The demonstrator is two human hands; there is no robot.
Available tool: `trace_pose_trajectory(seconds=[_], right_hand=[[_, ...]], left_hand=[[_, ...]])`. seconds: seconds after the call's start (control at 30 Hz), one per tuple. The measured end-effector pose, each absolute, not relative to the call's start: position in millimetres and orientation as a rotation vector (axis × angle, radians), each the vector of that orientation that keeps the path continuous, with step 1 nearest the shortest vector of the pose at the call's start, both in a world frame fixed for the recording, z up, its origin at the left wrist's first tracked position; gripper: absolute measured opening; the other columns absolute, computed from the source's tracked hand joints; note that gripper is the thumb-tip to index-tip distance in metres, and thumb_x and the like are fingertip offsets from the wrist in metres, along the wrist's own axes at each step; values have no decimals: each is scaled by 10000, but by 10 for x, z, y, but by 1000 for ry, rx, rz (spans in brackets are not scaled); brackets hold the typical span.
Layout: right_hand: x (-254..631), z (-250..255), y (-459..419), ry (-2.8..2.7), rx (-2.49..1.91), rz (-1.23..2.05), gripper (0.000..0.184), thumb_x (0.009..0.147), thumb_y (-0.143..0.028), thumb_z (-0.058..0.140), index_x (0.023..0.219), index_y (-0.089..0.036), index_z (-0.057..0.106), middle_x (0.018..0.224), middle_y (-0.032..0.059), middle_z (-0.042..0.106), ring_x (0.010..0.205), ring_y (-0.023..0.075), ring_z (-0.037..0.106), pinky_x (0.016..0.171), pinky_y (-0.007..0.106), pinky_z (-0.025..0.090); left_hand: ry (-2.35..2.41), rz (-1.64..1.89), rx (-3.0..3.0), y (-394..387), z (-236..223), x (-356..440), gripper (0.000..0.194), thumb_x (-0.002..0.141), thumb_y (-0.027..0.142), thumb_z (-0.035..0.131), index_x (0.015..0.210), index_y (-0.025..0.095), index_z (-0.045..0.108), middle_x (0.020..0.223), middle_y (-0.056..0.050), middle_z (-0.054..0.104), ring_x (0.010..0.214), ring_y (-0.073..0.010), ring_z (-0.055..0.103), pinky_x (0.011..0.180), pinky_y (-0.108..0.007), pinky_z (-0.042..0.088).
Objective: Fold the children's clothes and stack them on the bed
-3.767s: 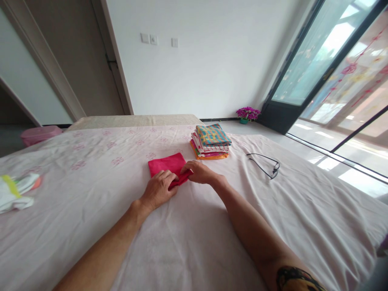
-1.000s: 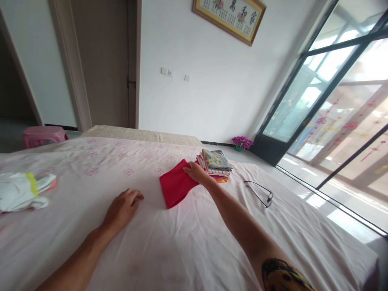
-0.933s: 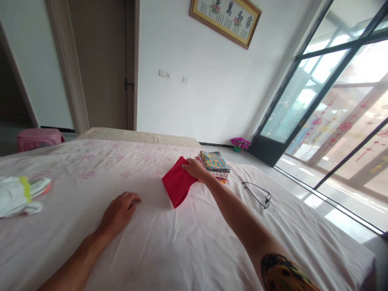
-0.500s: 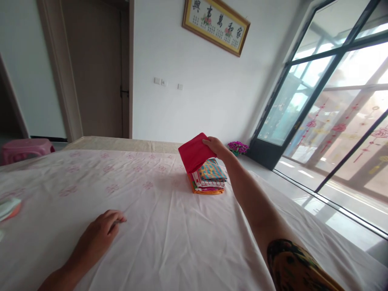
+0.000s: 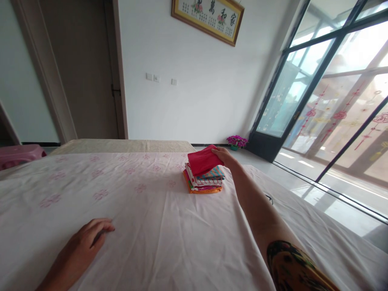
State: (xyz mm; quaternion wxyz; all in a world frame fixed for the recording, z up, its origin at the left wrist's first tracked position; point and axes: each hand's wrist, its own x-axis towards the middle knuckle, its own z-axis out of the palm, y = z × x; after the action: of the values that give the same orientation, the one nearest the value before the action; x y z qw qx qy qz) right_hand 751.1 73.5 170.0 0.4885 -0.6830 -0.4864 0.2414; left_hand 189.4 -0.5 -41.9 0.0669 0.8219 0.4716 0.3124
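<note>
A framed picture (image 5: 207, 18) hangs on the wall (image 5: 200, 93), with purple flowers (image 5: 237, 140) near the glass door (image 5: 286, 93).

Daylight glares through the glass doors (image 5: 287, 89) at right and patches the floor (image 5: 336, 207), leaving the left side dim.

- I see a red cloth (image 5: 202, 160), plain and bright, folded into a neat, flat shape.
- It is tipped over the top of a pile of folded cloths (image 5: 205, 186), held at its right end.
- It hides part of the blue and yellow cloth (image 5: 216, 173) on top; I can't tell how much they touch.
- Under that I see white with red marks, then pink, with orange at the bottom.
- The pile sits on the pale sheet (image 5: 157, 238).
</note>
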Motion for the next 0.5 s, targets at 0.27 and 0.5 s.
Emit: trace_pose_trajectory(seconds=[0.27, 0.5], right_hand=[[7629, 1534, 630, -1163, -1785, 560, 173, 854, -277, 616, 779, -124, 648, 536, -6, 597, 473, 109, 514, 465, 200, 412], [7680, 1479, 620, -1208, -1901, 465, 256, 862, -352, 610, 814, -108, 672, 538, -9, 586, 465, 100, 499, 452, 192, 382]], left_hand=[[1413, 956, 2480, -2, -419, 1898, 227, 838, 263, 497, 920, 307, 704, 1102, -1, 699, 1068, -193, 663, 952, -316, 533], [1410, 948, 2479, 11, -424, 1896, 223, 829, 262, 511, 929, 310, 705, 1112, 4, 697, 1077, -195, 661, 959, -317, 532]])
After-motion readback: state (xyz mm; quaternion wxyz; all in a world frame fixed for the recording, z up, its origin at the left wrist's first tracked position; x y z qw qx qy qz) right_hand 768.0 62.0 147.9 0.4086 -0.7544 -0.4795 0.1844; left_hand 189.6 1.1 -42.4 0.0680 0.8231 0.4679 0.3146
